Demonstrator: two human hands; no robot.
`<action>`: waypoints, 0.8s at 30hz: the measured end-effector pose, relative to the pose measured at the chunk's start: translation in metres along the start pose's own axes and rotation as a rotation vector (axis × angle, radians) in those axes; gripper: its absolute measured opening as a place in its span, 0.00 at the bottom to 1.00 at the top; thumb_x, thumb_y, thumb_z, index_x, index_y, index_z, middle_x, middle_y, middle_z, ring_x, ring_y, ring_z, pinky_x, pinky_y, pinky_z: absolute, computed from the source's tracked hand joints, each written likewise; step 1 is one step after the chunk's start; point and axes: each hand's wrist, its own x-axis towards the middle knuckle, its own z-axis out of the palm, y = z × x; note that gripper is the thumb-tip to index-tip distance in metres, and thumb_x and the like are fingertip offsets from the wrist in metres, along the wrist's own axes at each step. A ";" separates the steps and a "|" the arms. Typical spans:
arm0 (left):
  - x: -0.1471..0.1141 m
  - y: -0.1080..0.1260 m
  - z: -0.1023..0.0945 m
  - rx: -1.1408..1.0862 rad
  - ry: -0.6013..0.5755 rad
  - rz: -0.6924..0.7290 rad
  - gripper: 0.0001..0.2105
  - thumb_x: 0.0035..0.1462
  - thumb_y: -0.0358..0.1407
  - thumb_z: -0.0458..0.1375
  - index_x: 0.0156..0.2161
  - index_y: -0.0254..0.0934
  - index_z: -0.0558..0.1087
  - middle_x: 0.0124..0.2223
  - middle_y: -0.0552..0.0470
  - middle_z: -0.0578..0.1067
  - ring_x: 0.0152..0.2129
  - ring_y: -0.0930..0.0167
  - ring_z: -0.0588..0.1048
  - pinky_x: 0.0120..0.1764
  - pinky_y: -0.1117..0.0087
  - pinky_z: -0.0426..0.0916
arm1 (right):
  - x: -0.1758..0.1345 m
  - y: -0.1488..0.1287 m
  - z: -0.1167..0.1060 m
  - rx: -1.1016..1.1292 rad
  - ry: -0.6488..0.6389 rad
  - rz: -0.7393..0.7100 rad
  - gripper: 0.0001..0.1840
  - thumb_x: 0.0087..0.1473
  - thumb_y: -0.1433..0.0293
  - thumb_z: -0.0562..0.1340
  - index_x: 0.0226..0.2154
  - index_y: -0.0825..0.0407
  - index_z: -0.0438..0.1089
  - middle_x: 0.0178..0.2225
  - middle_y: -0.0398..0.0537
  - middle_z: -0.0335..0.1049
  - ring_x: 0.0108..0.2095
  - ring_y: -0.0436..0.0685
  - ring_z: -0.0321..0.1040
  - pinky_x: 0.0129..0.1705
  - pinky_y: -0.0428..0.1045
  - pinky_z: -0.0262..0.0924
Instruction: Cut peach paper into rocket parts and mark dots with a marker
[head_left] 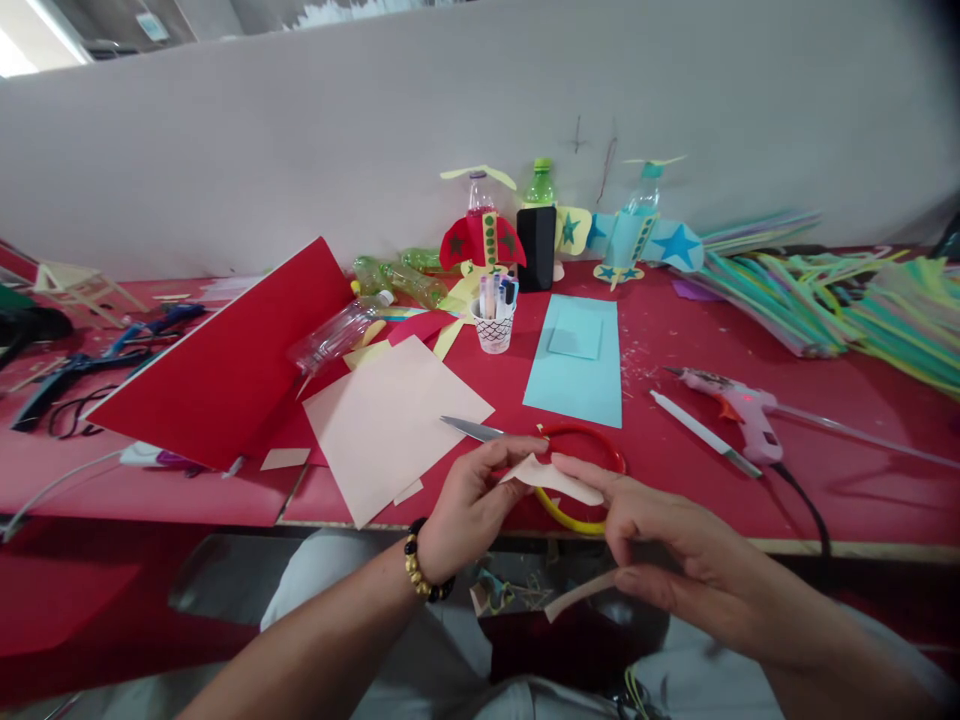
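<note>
My left hand [469, 500], with a beaded bracelet at the wrist, pinches a small pale pink paper piece [559, 480] between thumb and fingers. The index finger of my right hand [679, 550] reaches to that piece's far side. Lower down, between the right thumb and curled fingers, a narrow pale paper strip [579, 597] sticks out over my lap. Just behind and below the hands lie scissors [616, 452] with a red and a yellow handle loop, partly hidden, their blade pointing left. A large pale pink sheet [394, 420] lies left of the blade.
Right of the hands are a pink glue gun [750, 415] and a white pen [705, 432]. Blue paper [574, 380], a pen cup [493, 322], decorated bottle planes [484, 235] and a phone [536, 250] stand or lie behind. A red board [232, 370] leans at left.
</note>
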 end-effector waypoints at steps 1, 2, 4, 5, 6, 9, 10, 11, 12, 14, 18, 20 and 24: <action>0.000 0.000 -0.001 0.031 0.001 -0.025 0.11 0.59 0.32 0.57 0.46 0.36 0.74 0.45 0.45 0.76 0.42 0.68 0.74 0.46 0.70 0.66 | -0.001 0.001 -0.001 0.039 0.017 0.009 0.05 0.58 0.67 0.61 0.31 0.48 0.64 0.66 0.51 0.50 0.67 0.64 0.40 0.60 0.58 0.50; 0.000 0.000 -0.002 0.053 -0.004 -0.046 0.10 0.59 0.33 0.57 0.45 0.36 0.75 0.44 0.46 0.77 0.41 0.68 0.74 0.45 0.70 0.66 | -0.001 0.002 -0.002 0.090 0.033 0.021 0.06 0.58 0.66 0.61 0.30 0.48 0.64 0.65 0.52 0.52 0.67 0.65 0.41 0.60 0.59 0.50; 0.000 0.001 -0.002 0.078 -0.040 -0.088 0.10 0.60 0.36 0.56 0.43 0.35 0.76 0.40 0.47 0.78 0.37 0.69 0.74 0.42 0.71 0.66 | 0.000 0.003 -0.004 0.212 0.081 0.034 0.07 0.58 0.66 0.61 0.30 0.48 0.64 0.64 0.53 0.54 0.66 0.65 0.42 0.60 0.60 0.50; 0.000 0.002 -0.001 0.084 -0.068 -0.111 0.10 0.60 0.38 0.56 0.41 0.34 0.77 0.38 0.48 0.77 0.35 0.70 0.73 0.40 0.72 0.65 | 0.001 0.004 -0.004 0.270 0.111 0.033 0.07 0.58 0.66 0.61 0.29 0.49 0.64 0.64 0.53 0.55 0.66 0.65 0.43 0.60 0.61 0.50; 0.000 0.004 -0.001 0.085 -0.103 -0.138 0.11 0.60 0.39 0.56 0.38 0.33 0.77 0.35 0.48 0.76 0.32 0.71 0.72 0.36 0.73 0.64 | 0.002 0.005 -0.005 0.315 0.137 0.032 0.08 0.58 0.66 0.61 0.28 0.49 0.63 0.63 0.54 0.56 0.66 0.65 0.44 0.61 0.61 0.49; -0.002 0.007 0.000 0.012 -0.238 -0.229 0.17 0.60 0.44 0.55 0.28 0.32 0.72 0.25 0.54 0.66 0.22 0.77 0.62 0.27 0.75 0.57 | 0.007 0.007 -0.004 0.421 0.199 0.055 0.09 0.57 0.67 0.61 0.27 0.49 0.63 0.61 0.53 0.61 0.65 0.65 0.48 0.60 0.61 0.51; -0.002 0.008 0.000 -0.032 -0.277 -0.255 0.18 0.60 0.45 0.55 0.26 0.32 0.70 0.23 0.56 0.63 0.20 0.78 0.59 0.26 0.76 0.54 | 0.008 0.009 -0.004 0.457 0.213 0.073 0.09 0.58 0.67 0.61 0.27 0.49 0.62 0.59 0.53 0.63 0.64 0.64 0.51 0.58 0.59 0.54; -0.002 0.008 0.000 -0.080 -0.307 -0.281 0.19 0.59 0.46 0.56 0.25 0.32 0.68 0.22 0.58 0.60 0.19 0.79 0.56 0.24 0.76 0.52 | 0.009 0.012 -0.003 0.492 0.228 0.092 0.09 0.57 0.67 0.61 0.28 0.49 0.62 0.57 0.52 0.65 0.62 0.64 0.54 0.55 0.58 0.57; -0.002 0.007 0.000 -0.131 -0.318 -0.308 0.19 0.58 0.46 0.57 0.25 0.31 0.68 0.21 0.58 0.59 0.19 0.79 0.55 0.24 0.76 0.50 | 0.009 0.015 -0.003 0.518 0.240 0.110 0.09 0.57 0.66 0.62 0.28 0.49 0.62 0.54 0.52 0.68 0.60 0.64 0.58 0.52 0.56 0.61; -0.003 0.005 0.000 -0.230 -0.291 -0.364 0.17 0.56 0.46 0.59 0.28 0.31 0.69 0.22 0.57 0.63 0.18 0.80 0.56 0.23 0.77 0.50 | 0.010 0.021 -0.002 0.522 0.267 0.140 0.10 0.56 0.65 0.62 0.28 0.49 0.61 0.46 0.50 0.72 0.52 0.63 0.67 0.44 0.53 0.65; -0.002 0.004 -0.001 -0.295 -0.227 -0.416 0.15 0.52 0.43 0.64 0.37 0.31 0.72 0.29 0.51 0.73 0.21 0.78 0.66 0.25 0.78 0.57 | 0.012 0.028 -0.002 0.320 0.381 0.165 0.11 0.56 0.63 0.62 0.28 0.49 0.61 0.39 0.48 0.72 0.39 0.57 0.70 0.34 0.48 0.64; -0.001 0.005 -0.001 -0.248 -0.219 -0.439 0.15 0.53 0.44 0.62 0.36 0.31 0.72 0.28 0.49 0.75 0.22 0.77 0.69 0.25 0.79 0.59 | 0.014 0.028 -0.003 0.223 0.447 0.151 0.11 0.57 0.63 0.62 0.28 0.49 0.62 0.44 0.50 0.71 0.44 0.58 0.68 0.39 0.49 0.63; -0.002 0.007 -0.002 -0.188 -0.171 -0.506 0.18 0.56 0.48 0.59 0.32 0.31 0.72 0.25 0.49 0.75 0.19 0.77 0.69 0.21 0.79 0.58 | 0.012 0.031 -0.015 0.204 0.509 0.183 0.11 0.56 0.63 0.63 0.28 0.49 0.62 0.37 0.47 0.73 0.32 0.53 0.70 0.33 0.47 0.63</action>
